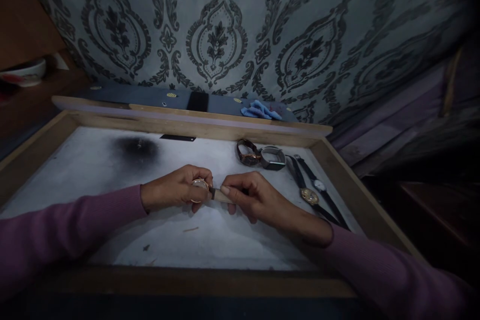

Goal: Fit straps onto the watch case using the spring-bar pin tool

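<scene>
Both hands meet over the middle of a white-bottomed wooden tray. My left hand (pixel 180 190) is closed around the round case of a wristwatch (pixel 200 184), thumb across its face, which has a rose-gold rim. My right hand (pixel 255 195) pinches the watch's strap (pixel 221 196) between thumb and fingers, just right of the case. The strap looks dark near the case and pale beyond it. The strap's far end is hidden behind the right fingers.
Right of my hands lie a brown-strapped watch (pixel 248 158), a grey-banded watch (pixel 272 158), a gold-faced watch (pixel 309 196) and a white-faced watch (pixel 319 185). A black flat strip (pixel 178 137) rests at the tray's back wall (pixel 210 127). Behind are a dark phone-like slab (pixel 198 101) and blue cloth (pixel 261 110).
</scene>
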`<state>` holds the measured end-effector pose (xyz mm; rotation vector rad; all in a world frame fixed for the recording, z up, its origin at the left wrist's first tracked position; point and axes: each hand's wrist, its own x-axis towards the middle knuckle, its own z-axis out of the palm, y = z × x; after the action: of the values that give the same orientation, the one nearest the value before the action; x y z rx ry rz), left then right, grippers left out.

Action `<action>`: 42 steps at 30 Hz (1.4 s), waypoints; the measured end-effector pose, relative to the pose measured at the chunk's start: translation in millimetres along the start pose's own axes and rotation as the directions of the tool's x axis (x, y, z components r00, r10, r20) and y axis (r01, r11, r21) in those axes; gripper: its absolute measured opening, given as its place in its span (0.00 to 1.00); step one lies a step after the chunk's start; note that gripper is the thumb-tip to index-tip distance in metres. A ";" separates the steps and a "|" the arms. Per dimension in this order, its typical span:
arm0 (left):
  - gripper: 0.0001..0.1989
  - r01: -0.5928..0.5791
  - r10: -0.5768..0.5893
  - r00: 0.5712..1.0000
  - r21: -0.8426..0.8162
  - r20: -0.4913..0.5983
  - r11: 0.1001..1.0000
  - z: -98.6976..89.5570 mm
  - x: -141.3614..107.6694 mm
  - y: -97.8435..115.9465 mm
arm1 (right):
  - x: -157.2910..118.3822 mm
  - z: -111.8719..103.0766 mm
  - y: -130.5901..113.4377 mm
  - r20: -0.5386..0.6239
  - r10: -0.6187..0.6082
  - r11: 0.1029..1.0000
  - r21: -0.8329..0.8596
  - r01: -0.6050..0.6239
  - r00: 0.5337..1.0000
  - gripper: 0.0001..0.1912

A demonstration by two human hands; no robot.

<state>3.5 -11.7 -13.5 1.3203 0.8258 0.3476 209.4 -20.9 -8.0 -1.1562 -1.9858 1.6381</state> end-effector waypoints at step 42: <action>0.06 0.004 -0.004 1.000 0.011 -0.007 1.000 -0.3 -0.8 1.3 | 5.4 -3.0 11.4 -0.029 -0.182 0.978 -0.110 0.178 0.983 0.19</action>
<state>3.1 -11.7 -12.0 1.3283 0.8378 0.3450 212.4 -14.7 -19.0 -1.0023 -2.1084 1.4243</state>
